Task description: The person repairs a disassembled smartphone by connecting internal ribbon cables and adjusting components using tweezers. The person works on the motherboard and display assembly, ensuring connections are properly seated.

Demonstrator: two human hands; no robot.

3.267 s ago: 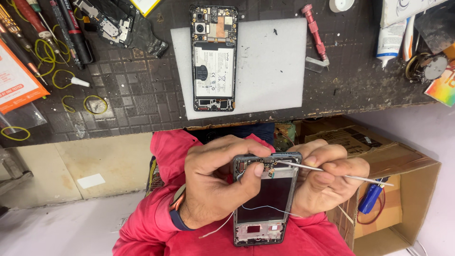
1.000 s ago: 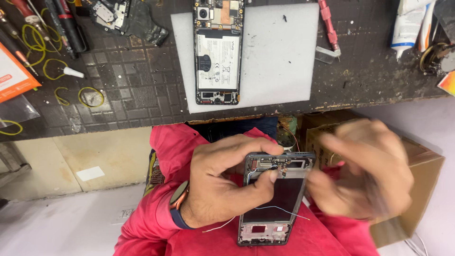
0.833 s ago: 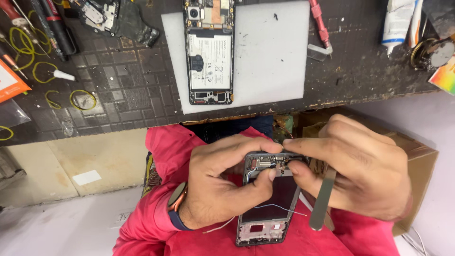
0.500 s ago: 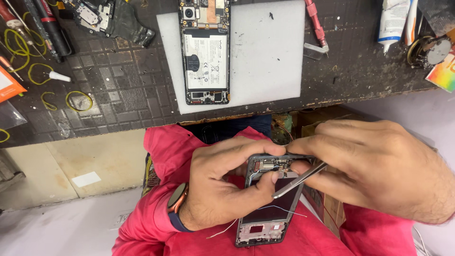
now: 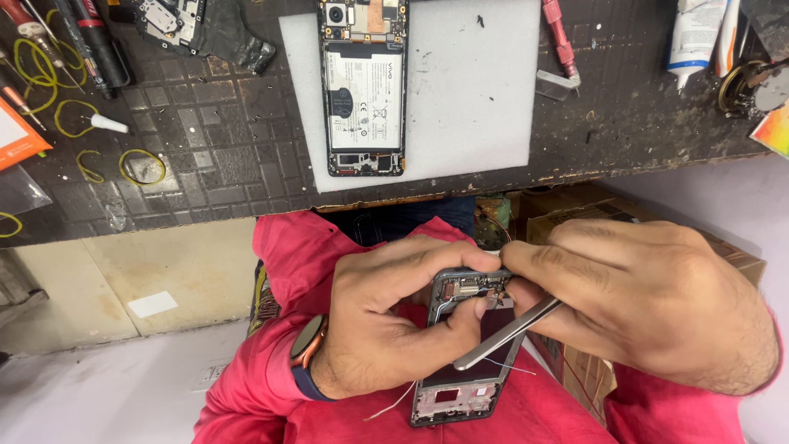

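Since half a second ago, the right hand (image 5: 649,304) has settled lower over the phone frame (image 5: 468,353), tweezers angled flatter.

On the dark workbench (image 5: 205,156) lies a white mat (image 5: 477,99) bearing an opened phone (image 5: 366,86). Below it, above the person's red-clad lap, the left hand (image 5: 386,329) grips the frame's side, thumb pressed on its inner edge. The right hand's fingers are closed around metal tweezers (image 5: 509,333), whose tips reach the frame's top corner.

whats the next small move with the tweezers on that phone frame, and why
Probably ease the tweezers tip in at the frame's top: the right hand angles them there, and the left hand already steadies the phone frame over the lap.
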